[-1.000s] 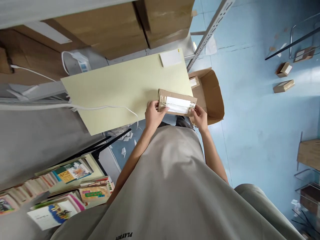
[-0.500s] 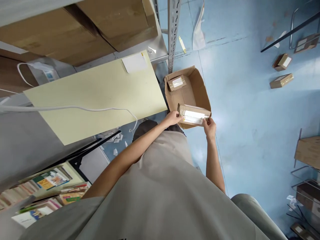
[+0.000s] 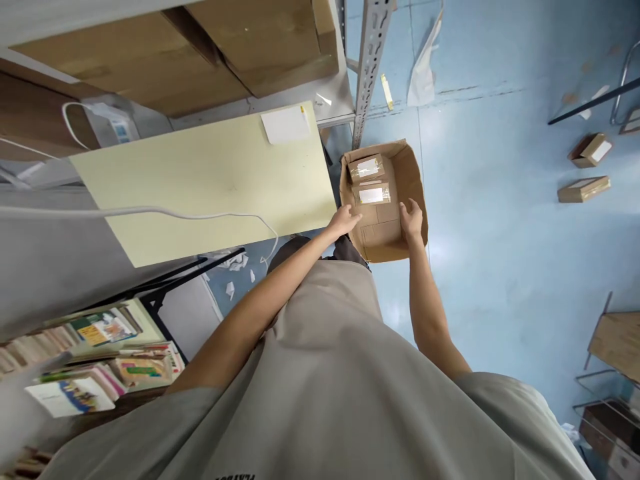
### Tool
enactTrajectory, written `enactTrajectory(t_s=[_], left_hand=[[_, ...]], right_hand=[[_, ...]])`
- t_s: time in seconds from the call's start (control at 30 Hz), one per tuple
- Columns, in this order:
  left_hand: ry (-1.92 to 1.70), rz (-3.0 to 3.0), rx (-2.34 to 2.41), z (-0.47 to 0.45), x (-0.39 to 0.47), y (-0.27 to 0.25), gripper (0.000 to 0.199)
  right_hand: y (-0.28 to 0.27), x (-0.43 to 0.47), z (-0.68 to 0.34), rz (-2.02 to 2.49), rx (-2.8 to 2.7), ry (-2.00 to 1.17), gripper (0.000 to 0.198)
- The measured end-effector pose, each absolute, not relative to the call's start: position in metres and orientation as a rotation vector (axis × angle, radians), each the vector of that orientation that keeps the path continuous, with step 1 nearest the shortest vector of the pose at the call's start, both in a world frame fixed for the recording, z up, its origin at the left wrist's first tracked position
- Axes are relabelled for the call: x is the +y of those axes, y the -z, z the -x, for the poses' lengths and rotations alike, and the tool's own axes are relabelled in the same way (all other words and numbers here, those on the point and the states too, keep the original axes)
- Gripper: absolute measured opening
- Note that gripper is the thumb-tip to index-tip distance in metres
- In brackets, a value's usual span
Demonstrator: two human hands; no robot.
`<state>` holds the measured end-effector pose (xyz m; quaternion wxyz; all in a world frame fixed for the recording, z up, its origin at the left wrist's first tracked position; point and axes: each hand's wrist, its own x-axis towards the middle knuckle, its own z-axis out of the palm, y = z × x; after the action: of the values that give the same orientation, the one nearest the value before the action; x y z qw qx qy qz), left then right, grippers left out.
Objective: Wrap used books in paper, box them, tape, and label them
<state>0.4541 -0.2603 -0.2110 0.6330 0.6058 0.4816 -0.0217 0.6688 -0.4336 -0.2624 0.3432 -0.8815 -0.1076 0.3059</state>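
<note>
Below me on the floor is an open cardboard box (image 3: 415,175). Inside it, toward the far left, lie two taped brown parcels with white labels: an upper parcel (image 3: 357,172) and a lower parcel (image 3: 385,193) beside it. My left hand (image 3: 344,221) is over the box's left rim, fingers apart and holding nothing. Over the right side of the box is my right hand (image 3: 411,218), also empty, its thumb and fingers spread. Neither hand touches a parcel.
A pale yellow tabletop (image 3: 215,180) with a white card (image 3: 286,125) and a white cable (image 3: 200,215) is at left. Beyond stands a metal shelf post (image 3: 371,67) beside large cartons (image 3: 265,47). Small parcels (image 3: 584,189) lie on the blue floor at right; books (image 3: 107,327) sit lower left.
The parcel that both hands held above the box now lies inside it, beside the other parcel. Both hands have let go and moved apart from it. The view has shifted slightly.
</note>
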Motion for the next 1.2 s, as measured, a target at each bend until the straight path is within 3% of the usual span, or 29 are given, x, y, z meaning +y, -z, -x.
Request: enactTrajectory(t_s=[0.13, 0.53, 0.77, 1.0, 1.2], left_hand=[[0.157, -1.254, 1.205, -0.409, -0.253, 0.193, 0.044], [-0.222, -0.965, 1.172, -0.278, -0.238, 0.166, 0.05], [-0.578, -0.908, 1.146, -0.153, -0.219, 0.141, 0.057], [-0.925, -0.856, 1.28, -0.004, -0.207, 0.102, 0.037], [-1.261, -0.621, 1.49, 0.11, -0.22, 0.096, 0.034]], right_hand=[[0.255, -0.43, -0.651, 2.231, -0.316, -0.885, 0.064], [0.177, -0.353, -0.556, 2.044, -0.713, -0.953, 0.068], [0.11, -0.258, -0.408, 1.831, -0.981, -1.136, 0.083], [0.076, -0.19, -0.234, 1.63, -1.361, -1.332, 0.071], [0.067, -0.145, -0.108, 1.432, -1.606, -1.544, 0.062]])
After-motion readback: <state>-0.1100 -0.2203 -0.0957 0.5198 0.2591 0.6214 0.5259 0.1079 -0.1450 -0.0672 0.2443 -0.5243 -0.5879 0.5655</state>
